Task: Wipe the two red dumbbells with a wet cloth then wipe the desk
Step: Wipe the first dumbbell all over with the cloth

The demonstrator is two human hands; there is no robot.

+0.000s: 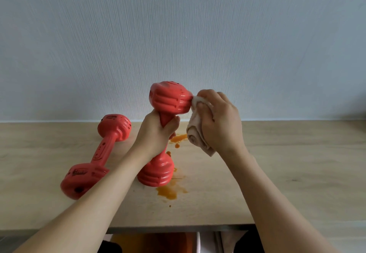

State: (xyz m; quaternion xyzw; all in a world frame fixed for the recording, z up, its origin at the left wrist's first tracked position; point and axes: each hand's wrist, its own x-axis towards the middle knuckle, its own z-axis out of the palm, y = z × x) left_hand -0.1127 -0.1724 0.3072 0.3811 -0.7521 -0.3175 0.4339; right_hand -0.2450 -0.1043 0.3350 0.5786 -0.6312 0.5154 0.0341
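Red dumbbells, two: upright dumbbell (158,133) standing on the desk (277,163), second dumbbell (97,155) lying flat just left of it; cloth (198,131), one; orange stains (168,191), several patches; left hand (156,133) curled round the upright handle; right hand (219,122) clutching the bunched cloth against the top head

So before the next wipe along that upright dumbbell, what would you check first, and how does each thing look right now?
1. Left hand grips the handle of the upright dumbbell: ok.
2. Its bottom end rests on the desk: ok.
3. Right hand holds the cloth against the top head: ok.
4. Cloth wet enough: cannot tell.
5. Second dumbbell lies flat, out of the way: ok.
6. Desk clean: not ok, orange spill around the base.
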